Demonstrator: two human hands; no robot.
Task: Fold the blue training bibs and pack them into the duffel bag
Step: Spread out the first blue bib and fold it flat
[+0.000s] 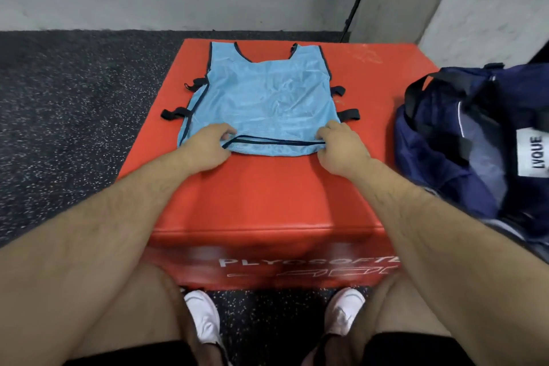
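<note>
Red padded vinyl plyometric box (267, 202), blurred white lettering across its near face, set on a dark rubber floor (74, 113) flecked with white. Spread flat on the far half of the top: a light-blue mesh training bib (267, 92) with dark trim, neck opening at the far edge, black side straps (175, 113) splayed onto the red surface on both sides. Against the box's right edge, a navy fabric duffel bag (475, 134), gaping open; how much of it rests on top unclear. On the floor just before the box, two white shoes (205, 318).
</note>
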